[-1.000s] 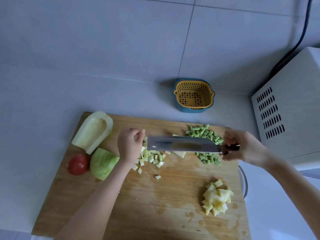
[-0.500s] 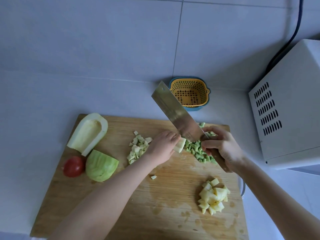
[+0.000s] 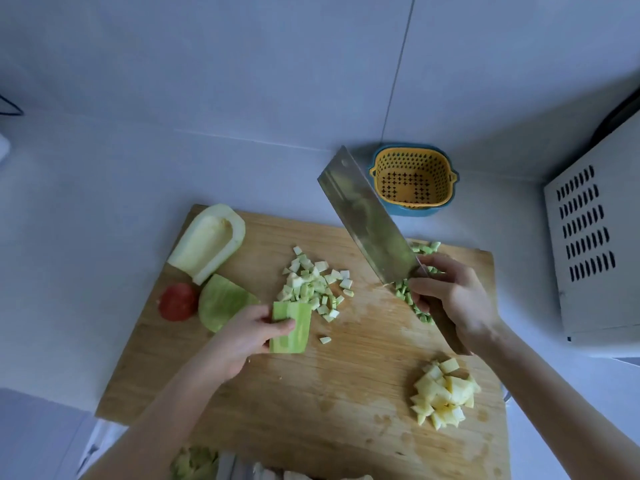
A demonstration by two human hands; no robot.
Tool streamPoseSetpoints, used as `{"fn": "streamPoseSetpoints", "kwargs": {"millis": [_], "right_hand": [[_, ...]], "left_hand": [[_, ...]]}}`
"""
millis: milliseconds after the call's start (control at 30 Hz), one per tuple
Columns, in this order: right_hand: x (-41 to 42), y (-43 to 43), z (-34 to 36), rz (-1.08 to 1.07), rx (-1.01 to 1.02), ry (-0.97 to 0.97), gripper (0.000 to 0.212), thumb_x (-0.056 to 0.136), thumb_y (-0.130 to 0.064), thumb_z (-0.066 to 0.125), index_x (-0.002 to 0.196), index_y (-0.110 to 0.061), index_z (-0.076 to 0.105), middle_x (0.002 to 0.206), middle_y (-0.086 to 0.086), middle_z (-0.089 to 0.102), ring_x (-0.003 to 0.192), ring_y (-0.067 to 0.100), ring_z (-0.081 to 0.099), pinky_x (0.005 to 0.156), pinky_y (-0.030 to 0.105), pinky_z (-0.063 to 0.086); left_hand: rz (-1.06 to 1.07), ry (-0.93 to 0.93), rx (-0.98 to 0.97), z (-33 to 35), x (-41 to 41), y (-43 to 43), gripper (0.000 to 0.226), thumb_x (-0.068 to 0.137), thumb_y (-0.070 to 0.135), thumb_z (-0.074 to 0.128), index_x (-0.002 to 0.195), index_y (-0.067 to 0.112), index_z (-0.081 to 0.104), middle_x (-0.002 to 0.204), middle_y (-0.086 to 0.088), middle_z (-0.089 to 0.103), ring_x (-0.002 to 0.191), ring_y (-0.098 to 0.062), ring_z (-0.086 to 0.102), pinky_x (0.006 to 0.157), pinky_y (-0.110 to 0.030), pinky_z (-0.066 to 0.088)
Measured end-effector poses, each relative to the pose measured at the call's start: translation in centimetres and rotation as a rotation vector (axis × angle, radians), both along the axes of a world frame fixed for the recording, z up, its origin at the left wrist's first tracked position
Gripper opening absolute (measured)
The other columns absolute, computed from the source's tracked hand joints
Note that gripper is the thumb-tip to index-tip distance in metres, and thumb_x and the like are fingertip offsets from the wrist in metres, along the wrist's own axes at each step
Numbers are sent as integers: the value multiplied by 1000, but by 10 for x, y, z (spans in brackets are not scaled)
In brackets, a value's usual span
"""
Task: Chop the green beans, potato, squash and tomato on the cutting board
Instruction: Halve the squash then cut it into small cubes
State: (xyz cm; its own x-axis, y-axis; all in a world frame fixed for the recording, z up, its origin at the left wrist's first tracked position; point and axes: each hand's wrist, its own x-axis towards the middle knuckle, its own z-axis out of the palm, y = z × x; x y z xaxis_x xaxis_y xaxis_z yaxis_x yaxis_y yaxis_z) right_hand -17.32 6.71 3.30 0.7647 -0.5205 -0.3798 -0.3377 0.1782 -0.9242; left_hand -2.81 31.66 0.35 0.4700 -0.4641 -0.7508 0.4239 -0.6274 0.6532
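Left grip (image 3: 242, 337) clamped round a pale-green squash strip (image 3: 292, 327) near board centre, with diced squash (image 3: 311, 285) heaped at its 12 o'clock. Right grip (image 3: 453, 299) clamped on the handle of a cleaver (image 3: 370, 220), blade slanting toward 11 o'clock, heel beside the chopped green beans (image 3: 414, 303). Cutting board (image 3: 346, 393) on the desk (image 3: 104, 202) also carries potato cubes (image 3: 445, 393) at 4 o'clock, and a tomato (image 3: 177, 302), squash wedge (image 3: 221, 303) and hollowed squash half (image 3: 207, 242) at 9 to 10 o'clock.

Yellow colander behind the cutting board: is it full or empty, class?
Empty: the yellow colander shows bare perforated floor and walls, no vegetable pieces inside.
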Motion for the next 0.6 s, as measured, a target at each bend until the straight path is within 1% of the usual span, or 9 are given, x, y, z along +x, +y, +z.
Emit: {"fn": "streamPoseSetpoints", "kwargs": {"millis": [67, 133, 167, 233, 300, 367, 433, 500, 600], "right_hand": [[4, 5, -2, 22, 0, 16, 33, 74, 10, 62, 88, -19, 68, 53, 11, 55, 44, 18, 46, 42, 23, 39], [7, 9, -4, 66, 3, 29, 33, 75, 10, 62, 94, -17, 65, 53, 10, 56, 45, 17, 46, 43, 22, 40], [8, 11, -5, 92, 0, 38, 32, 76, 9, 62, 96, -15, 64, 54, 10, 56, 46, 18, 47, 44, 23, 40], [8, 14, -5, 146, -33, 53, 24, 77, 8, 62, 92, -11, 64, 55, 11, 55, 47, 20, 47, 47, 26, 39], [6, 16, -5, 223, -108, 67, 14, 79, 3, 62, 75, -10, 63, 54, 10, 55, 47, 19, 47, 49, 28, 40], [3, 15, -3, 331, -199, 120, 13, 82, -8, 65, 70, -11, 62, 52, 6, 56, 44, 16, 49, 48, 25, 42], [-1, 11, -3, 469, -271, 207, 14, 83, -20, 67, 72, -13, 63, 51, 2, 59, 43, 14, 50, 46, 21, 42], [-5, 6, -4, 607, -316, 298, 15, 82, -28, 68, 73, -17, 64, 51, 0, 59, 44, 13, 52, 46, 22, 44], [-10, 4, -10, 747, -362, 387, 16, 82, -34, 67, 75, -19, 64, 54, -1, 60, 47, 11, 55, 47, 24, 47]], "left_hand": [[-118, 59, 152, -5, -6, 22, 15, 83, 19, 69, 99, 19, 68, 89, 9, 74, 87, -8, 68, 72, -26, 52], [-152, 114, 221, -11, -13, 34, 15, 84, 17, 69, 99, 15, 68, 92, 3, 74, 89, -13, 68, 84, -35, 54], [-146, 101, 247, -13, -16, 38, 15, 85, 16, 68, 100, 13, 67, 95, 0, 73, 90, -15, 68, 87, -37, 53], [-209, -69, 338, -15, -18, 38, 21, 86, 20, 67, 105, 12, 63, 105, -2, 69, 90, -13, 65, 85, -34, 53], [-368, -371, 473, -13, -20, 33, 38, 88, 28, 62, 121, 11, 54, 117, -2, 61, 93, -10, 58, 79, -27, 49], [-410, -630, 531, -9, -23, 28, 45, 92, 32, 56, 131, 12, 47, 120, -1, 59, 101, -12, 57, 82, -24, 45], [-326, -773, 489, -2, -21, 24, 34, 94, 29, 53, 125, 13, 54, 113, 1, 63, 97, -11, 60, 79, -23, 46], [-223, -882, 442, 5, -13, 25, 22, 95, 23, 52, 112, 14, 63, 105, 2, 68, 89, -11, 62, 71, -20, 45], [-69, -962, 393, 15, 7, 32, 22, 94, 15, 52, 111, 8, 65, 102, -4, 69, 89, -16, 63, 65, -16, 39]]}}
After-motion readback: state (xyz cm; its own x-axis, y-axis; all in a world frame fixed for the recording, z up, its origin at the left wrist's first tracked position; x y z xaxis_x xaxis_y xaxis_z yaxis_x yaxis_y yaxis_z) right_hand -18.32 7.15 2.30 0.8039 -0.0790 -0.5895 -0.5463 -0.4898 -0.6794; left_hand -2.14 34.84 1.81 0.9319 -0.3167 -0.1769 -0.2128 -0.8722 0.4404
